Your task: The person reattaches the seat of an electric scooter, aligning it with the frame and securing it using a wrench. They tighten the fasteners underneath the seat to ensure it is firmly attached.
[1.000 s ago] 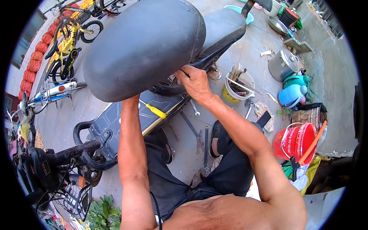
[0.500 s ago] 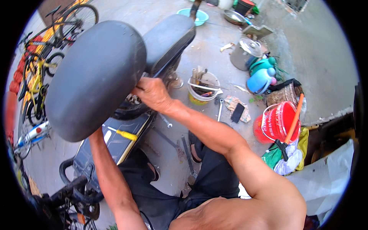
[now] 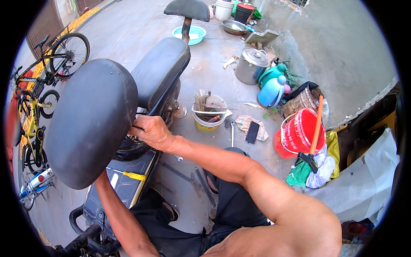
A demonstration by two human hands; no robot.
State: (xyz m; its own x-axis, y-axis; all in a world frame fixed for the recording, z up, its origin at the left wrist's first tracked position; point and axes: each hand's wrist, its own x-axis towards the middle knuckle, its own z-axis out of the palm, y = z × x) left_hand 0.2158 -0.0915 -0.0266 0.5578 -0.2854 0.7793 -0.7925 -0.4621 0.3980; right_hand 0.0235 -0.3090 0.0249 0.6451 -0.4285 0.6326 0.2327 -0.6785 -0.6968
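My R hand (image 3: 150, 132) at black rounded padded seat (image 3: 87, 122), prob. to steady it; L hand hidden; can't tell either grip.

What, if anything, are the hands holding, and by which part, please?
I cannot tell: the right hand is at the right edge of the nearer black seat; the left hand is hidden by it.

We read the front seat (image 3: 90, 122) and rear seat (image 3: 160, 73) as smooth, leather-like, low sheen. Screwdriver handle (image 3: 135, 176): glossy plastic. Footboard (image 3: 128, 186): hard plastic by its look, satin. Spanner (image 3: 232, 132): bright metal. Lidded pot (image 3: 248, 68): dull metal. Red bucket (image 3: 295, 135): shiny plastic. Phone (image 3: 252, 132): smooth, glossy face. Rag (image 3: 243, 123): rumpled matt cloth. Trousers (image 3: 231, 195): matt cloth. Wall (image 3: 342, 51), we'd say: matt, cement-like.
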